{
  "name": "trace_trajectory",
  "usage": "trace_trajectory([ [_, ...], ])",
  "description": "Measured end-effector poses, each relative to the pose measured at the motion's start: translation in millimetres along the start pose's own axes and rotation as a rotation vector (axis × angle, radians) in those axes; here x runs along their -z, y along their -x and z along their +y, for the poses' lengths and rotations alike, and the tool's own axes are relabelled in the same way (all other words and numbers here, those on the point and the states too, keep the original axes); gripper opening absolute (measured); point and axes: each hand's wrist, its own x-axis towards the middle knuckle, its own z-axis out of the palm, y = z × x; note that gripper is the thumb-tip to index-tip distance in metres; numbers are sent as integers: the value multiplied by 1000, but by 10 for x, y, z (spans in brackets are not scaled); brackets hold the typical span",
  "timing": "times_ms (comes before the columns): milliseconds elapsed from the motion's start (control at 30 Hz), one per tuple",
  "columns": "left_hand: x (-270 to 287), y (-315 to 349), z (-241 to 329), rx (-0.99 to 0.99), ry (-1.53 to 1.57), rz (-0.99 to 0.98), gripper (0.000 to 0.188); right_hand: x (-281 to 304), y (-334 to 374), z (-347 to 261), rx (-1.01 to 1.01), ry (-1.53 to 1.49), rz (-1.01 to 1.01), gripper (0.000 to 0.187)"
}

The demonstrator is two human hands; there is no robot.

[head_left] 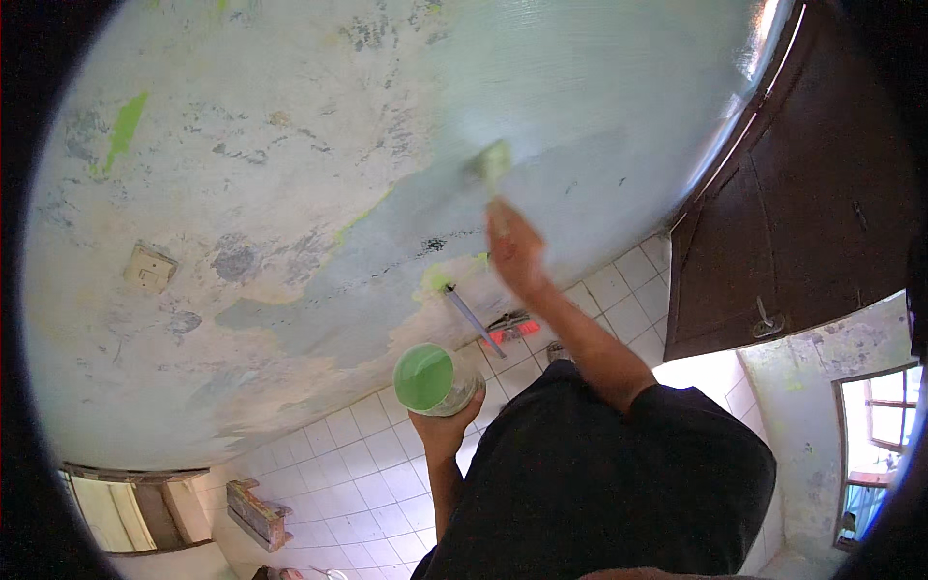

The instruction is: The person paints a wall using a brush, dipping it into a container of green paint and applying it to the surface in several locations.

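Observation:
My right hand [517, 249] is closed round the handle of a paintbrush [494, 162], raised in front of the wall [290, 184]. Motion blurs the brush head, which lies at or very near a paler, glossy painted area. Lower down, my left hand [449, 427] grips a whitish tub [466, 383] from beneath and the side. Light green paint [423, 375] shows inside the tub, which is tipped so its mouth faces the view. Around the brush the wall is patchy, with grey-blue, whitish and scuffed areas and some bright green marks.
A grey pipe [474, 321] sticks out from the low wall, beside a red-and-black object [512, 333] on the tiled floor [367, 459]. A socket plate [150, 269] sits on the left wall. A dark brown door [773, 213] stands right; a worn wooden bench [256, 515] lies lower left.

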Motion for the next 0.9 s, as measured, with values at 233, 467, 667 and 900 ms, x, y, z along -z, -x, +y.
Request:
trace_trajectory([
  [233,-48,-7,-71,26,-24,-49,67,63,186,-435,-34,-473,-401,32],
  [467,-287,-81,-254,8,-1,-94,71,1234,-285,1166,-465,-84,46,30],
  [667,-592,-213,-172,-23,54,-182,70,2027,-351,1501,-845,-550,414,31],
  [900,-773,-364,-154,-60,64,-254,72,2121,-520,921,-789,-70,30,34],
])
